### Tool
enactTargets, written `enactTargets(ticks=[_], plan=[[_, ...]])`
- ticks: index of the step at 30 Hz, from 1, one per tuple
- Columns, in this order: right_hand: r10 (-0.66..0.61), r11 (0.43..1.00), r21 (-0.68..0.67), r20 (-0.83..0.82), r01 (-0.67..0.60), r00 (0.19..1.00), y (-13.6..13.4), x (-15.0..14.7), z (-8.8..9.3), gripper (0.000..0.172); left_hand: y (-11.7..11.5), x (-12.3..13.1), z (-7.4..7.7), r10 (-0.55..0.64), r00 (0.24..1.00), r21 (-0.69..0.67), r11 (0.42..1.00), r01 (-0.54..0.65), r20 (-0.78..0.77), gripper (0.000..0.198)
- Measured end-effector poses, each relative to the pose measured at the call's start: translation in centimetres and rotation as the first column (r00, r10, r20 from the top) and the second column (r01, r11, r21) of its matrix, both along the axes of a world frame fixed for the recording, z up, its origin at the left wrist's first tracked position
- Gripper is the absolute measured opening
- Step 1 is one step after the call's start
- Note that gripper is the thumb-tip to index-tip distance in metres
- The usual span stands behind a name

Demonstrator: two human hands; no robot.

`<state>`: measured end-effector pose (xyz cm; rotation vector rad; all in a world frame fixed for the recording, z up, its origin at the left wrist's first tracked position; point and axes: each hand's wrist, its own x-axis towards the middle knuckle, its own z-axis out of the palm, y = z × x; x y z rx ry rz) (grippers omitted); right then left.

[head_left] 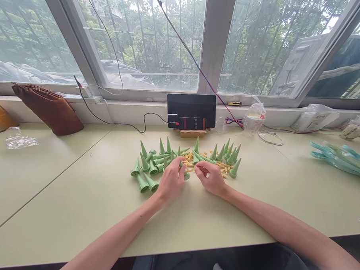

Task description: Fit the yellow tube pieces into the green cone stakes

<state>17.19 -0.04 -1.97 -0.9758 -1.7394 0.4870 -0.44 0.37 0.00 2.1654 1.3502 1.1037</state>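
Note:
Curled around a green plastic cone (187,176), my left hand (172,178) hides most of it; part of the cone's wide end shows below the fingers. My right hand (211,179) is closed in a pinch just to the right, its fingertips beside the small yellow pegs (188,157). Whatever lies between those fingertips is too small to make out. Several green hollow spikes (143,185) lie on their sides to the left of my left hand. Other green spikes (234,169) stand point up behind and to the right of my right hand.
Behind the pieces, a phone (193,123) leans against a dark tablet (191,105) on a small stand. A black cable (109,123) runs to it. A brown pouch (50,109) stands at the left, teal plastic strips (340,158) lie at the right, and a bagged cup (254,118) stands near the sill.

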Motion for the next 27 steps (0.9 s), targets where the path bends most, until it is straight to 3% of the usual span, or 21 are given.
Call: enactTargets(ticks=[20,27], plan=[[0.028,1.0,-0.008,0.01,-0.028,1.0,-0.03,0.01,0.11,0.021,-0.3,0.18,0.41,0.049,0.994,-0.049,0.998,-0.044,0.101,0.024],[0.032,0.999,-0.014,0.008,-0.032,0.999,0.03,0.06,0.0,0.021,-0.24,0.14,0.38,0.013,0.994,-0.083,0.997,-0.004,0.106,0.027]])
